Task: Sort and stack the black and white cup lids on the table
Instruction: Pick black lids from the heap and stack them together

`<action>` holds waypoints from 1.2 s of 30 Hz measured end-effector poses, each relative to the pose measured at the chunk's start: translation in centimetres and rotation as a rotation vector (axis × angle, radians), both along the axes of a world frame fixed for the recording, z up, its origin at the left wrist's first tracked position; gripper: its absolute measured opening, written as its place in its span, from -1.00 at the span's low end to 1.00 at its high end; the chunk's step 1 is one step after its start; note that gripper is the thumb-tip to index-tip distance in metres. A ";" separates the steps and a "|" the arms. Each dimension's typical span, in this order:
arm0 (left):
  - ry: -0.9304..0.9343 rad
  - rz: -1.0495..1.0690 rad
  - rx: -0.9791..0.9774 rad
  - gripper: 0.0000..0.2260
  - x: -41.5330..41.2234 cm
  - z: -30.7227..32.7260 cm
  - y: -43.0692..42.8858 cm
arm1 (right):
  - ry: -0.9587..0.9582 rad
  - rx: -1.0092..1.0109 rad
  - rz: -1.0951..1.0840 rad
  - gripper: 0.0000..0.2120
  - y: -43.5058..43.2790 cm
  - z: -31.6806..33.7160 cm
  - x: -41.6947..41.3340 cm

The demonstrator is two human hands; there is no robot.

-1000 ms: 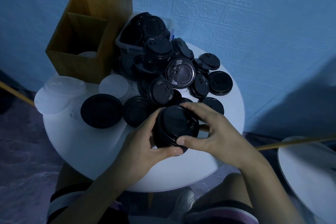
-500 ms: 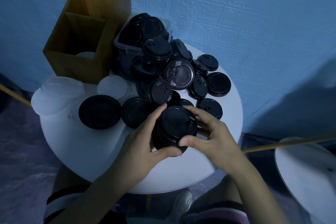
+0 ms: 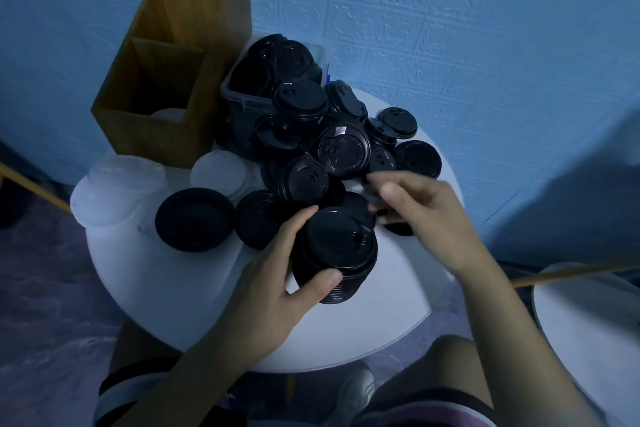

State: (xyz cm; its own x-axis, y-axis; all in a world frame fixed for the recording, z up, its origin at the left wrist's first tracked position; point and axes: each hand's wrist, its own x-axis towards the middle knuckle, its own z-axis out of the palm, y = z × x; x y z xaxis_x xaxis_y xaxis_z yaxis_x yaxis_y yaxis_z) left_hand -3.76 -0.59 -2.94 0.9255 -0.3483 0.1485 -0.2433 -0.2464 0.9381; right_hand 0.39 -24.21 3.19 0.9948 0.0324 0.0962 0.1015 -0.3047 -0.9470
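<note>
The stack [image 3: 334, 253] of black lids is at the table's [image 3: 166, 291] near middle, clamped between the left hand's [image 3: 273, 281] thumb and fingers. The right hand [image 3: 429, 218] reaches just past it toward the pile [image 3: 343, 152]. It is blurred, so I cannot tell whether it pinches a lid. Best to take one loose lid from the pile's edge, seat it square on top, and keep the stack level. The pile leans on a full tub [image 3: 239, 102], so tugging low could spill it. White lids [image 3: 117, 191] and a box [image 3: 173, 62] stand to the left.
</note>
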 end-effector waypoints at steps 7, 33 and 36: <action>0.017 -0.008 -0.012 -0.35 0.0 -0.3 0.1 | -0.115 -0.489 -0.273 -0.49 1.4 0.8 6.9; 0.020 -0.023 -0.046 -0.32 0.4 -0.2 0.1 | 0.150 -0.088 0.027 -0.79 1.6 1.2 -3.0; 0.039 -0.035 -0.052 -0.32 0.4 -0.1 0.1 | -0.017 -0.343 0.018 -0.72 2.1 0.7 -3.8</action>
